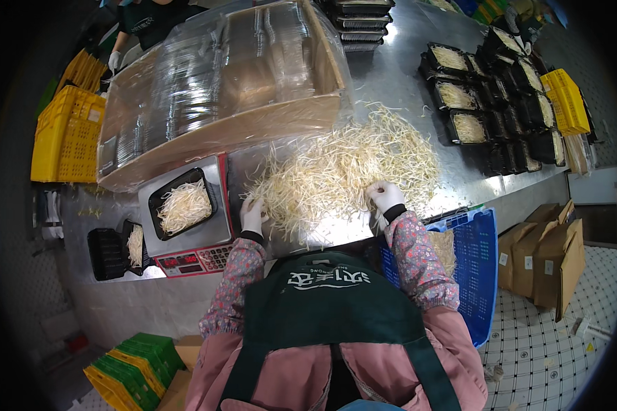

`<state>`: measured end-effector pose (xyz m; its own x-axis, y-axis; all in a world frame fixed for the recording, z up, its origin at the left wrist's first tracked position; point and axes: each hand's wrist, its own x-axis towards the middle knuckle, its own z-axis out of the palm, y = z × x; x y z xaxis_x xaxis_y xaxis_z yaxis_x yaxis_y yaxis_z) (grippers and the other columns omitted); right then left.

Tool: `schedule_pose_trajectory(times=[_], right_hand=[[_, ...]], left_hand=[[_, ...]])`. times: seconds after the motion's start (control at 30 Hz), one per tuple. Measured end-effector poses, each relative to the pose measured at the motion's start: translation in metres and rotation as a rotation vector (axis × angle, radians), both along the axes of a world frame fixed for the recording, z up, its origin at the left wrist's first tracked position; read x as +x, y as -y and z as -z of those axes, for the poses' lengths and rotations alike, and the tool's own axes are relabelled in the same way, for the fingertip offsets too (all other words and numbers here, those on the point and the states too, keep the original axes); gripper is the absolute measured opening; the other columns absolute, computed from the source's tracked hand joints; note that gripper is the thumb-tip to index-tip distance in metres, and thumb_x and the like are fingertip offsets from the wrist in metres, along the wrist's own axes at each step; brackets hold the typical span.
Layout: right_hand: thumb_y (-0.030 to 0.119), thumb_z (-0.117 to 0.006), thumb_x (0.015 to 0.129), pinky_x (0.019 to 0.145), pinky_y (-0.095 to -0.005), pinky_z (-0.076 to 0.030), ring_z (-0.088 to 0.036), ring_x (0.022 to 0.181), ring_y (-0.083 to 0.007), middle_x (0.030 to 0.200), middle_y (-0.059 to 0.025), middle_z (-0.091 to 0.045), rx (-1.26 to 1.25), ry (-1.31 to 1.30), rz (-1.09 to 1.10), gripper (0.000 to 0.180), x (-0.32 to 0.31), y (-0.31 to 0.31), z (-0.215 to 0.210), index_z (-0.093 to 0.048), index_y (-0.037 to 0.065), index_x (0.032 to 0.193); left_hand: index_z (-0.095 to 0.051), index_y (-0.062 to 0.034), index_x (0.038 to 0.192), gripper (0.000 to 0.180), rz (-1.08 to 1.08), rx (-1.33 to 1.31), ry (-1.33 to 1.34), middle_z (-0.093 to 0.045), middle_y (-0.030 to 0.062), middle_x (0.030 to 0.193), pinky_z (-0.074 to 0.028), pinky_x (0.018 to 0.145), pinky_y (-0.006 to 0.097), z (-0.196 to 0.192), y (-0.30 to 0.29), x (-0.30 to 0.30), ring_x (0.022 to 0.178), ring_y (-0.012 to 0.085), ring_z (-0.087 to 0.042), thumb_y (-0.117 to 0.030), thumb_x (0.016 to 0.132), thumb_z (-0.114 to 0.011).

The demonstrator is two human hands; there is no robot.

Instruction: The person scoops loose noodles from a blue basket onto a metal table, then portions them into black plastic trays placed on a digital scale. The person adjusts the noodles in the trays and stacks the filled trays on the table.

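A broad loose heap of pale bean sprouts point(346, 161) lies on the steel table in front of me. At its left edge my left hand point(252, 214), in a white glove, has its fingers curled in on some sprouts. My right hand point(386, 196), gloved the same way, pinches sprouts at the heap's near right side. Left of the heap, a red-framed scale point(223, 236) with a lit display carries a black tray point(211, 194) of bean sprouts on its metal plate. Beside the scale sit an empty-looking black tray point(105, 253) and another tilted one partly filled with sprouts point(136, 246).
A large carton point(253, 116) of clear plastic lids stands behind the scale. Filled black trays point(456, 96) are stacked at right, with more trays point(360, 27) behind. A blue crate point(476, 274) stands by my right arm. Yellow crates point(72, 133) flank the table; co-workers stand beyond.
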<state>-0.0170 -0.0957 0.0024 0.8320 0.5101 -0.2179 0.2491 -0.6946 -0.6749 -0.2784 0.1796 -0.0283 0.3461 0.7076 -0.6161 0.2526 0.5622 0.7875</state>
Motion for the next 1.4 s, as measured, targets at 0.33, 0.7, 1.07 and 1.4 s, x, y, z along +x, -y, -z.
schedule_pose_trajectory(times=[0.33,0.7,1.07,1.4], right_hand=[[0.005,-0.072,0.078,0.063,-0.022,-0.045,-0.056,0.067,-0.0065,0.074,0.0005,-0.065,0.357,-0.575,0.112,0.006,0.009,0.025,-0.014,-0.069,0.002,0.082],[0.008,-0.066,0.084,0.059,-0.0216,-0.045,-0.055,0.063,-0.0075,0.076,-0.0007,-0.064,0.561,-0.169,0.378,0.008,0.079,0.182,-0.096,-0.069,0.002,0.089],[0.03,-0.057,0.093,0.082,-0.0332,-0.046,-0.055,0.095,-0.0147,0.117,-0.0081,-0.059,0.963,-0.521,0.797,0.041,0.061,0.14,-0.035,-0.054,0.01,0.129],[0.042,-0.078,0.071,0.102,-0.042,-0.037,-0.043,0.122,-0.0337,0.127,-0.0181,-0.051,0.039,0.43,0.026,0.062,0.015,-0.053,-0.03,-0.06,0.004,0.117]], left_hand=[[-0.046,-0.0113,0.13,0.047,0.041,-0.024,-0.003,-0.06,0.0054,0.11,-0.05,0.067,0.03,0.005,-0.003,0.0,0.093,0.0171,-0.059,-0.02,0.088,-0.063],[-0.045,-0.0123,0.133,0.047,0.066,-0.024,-0.009,-0.059,0.0045,0.115,-0.049,0.069,0.029,0.004,-0.003,-0.002,0.099,0.0165,-0.058,-0.019,0.089,-0.06],[-0.048,-0.0146,0.129,0.042,0.046,-0.01,-0.001,-0.06,-0.0001,0.11,-0.047,0.069,0.029,0.007,-0.003,-0.006,0.094,0.0133,-0.057,-0.021,0.089,-0.061],[-0.043,-0.0106,0.133,0.05,0.019,0.003,-0.004,-0.058,0.0042,0.119,-0.048,0.076,0.033,-0.006,0.004,-0.002,0.103,0.0178,-0.056,-0.025,0.088,-0.062]])
